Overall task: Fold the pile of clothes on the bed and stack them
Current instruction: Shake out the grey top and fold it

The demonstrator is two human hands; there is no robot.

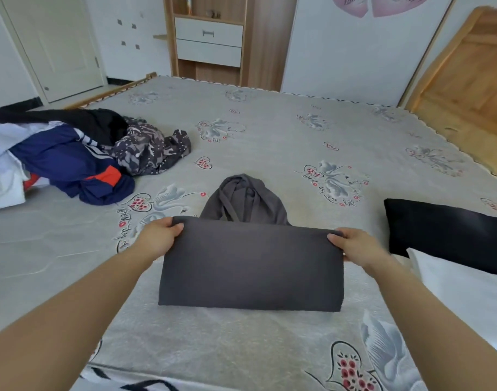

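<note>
A dark grey hooded garment [250,266] lies on the bed [269,136] in front of me, its body folded into a rectangle and its hood [243,198] spread out beyond the far edge. My left hand [159,237] pinches the far left corner of the fold, thumb on top. My right hand [351,245] pinches the far right corner the same way. A pile of unfolded clothes [72,153] sits at the left: a navy jacket with orange patches, a black piece, a patterned grey piece and white cloth.
A folded black garment [444,235] lies at the right with a folded white one [467,294] in front of it. A wooden headboard [467,74] stands at the far right. A wardrobe with drawers [209,40] and a door [58,43] stand beyond the bed.
</note>
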